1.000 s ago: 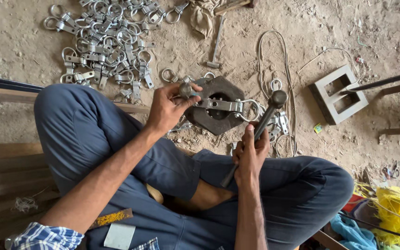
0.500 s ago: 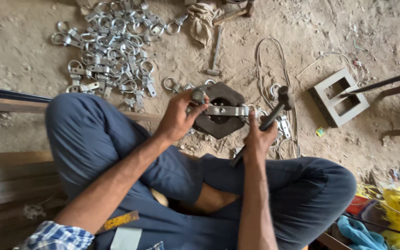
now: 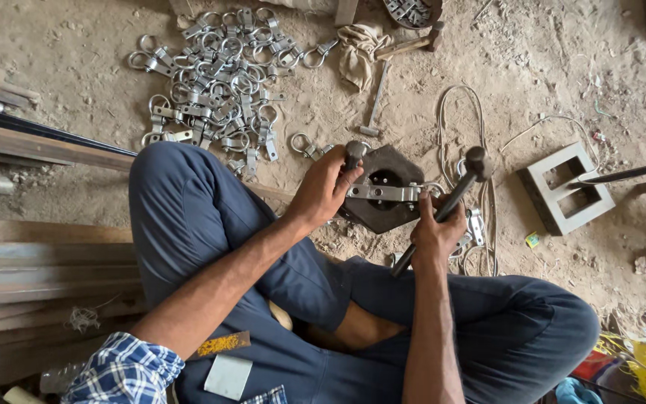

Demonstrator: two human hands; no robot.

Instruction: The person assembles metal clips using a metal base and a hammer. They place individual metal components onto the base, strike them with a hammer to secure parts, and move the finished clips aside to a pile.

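Note:
I sit cross-legged on a dirt floor. A dark hexagonal metal block [image 3: 394, 168] with a round hole lies in front of my knees. Across it rests a flat silver metal clasp [image 3: 384, 193]. My left hand [image 3: 324, 191] grips a short dark punch [image 3: 353, 155] standing by the clasp's left end. My right hand [image 3: 434, 232] holds the handle of a dark hammer [image 3: 446, 206], its head raised to the right of the block, while its fingertips touch the clasp's right end.
A big heap of silver ring clasps [image 3: 218, 71] lies at the far left. A second hammer [image 3: 376, 97] and a rag [image 3: 359, 51] lie beyond the block. A grey hollow block [image 3: 564, 188], white cord [image 3: 480, 127], and stacked metal bars [image 3: 39, 254] surround me.
The view has shifted, so everything sits further right. My hands stay on the punch, clasp and hammer over the block with little movement.

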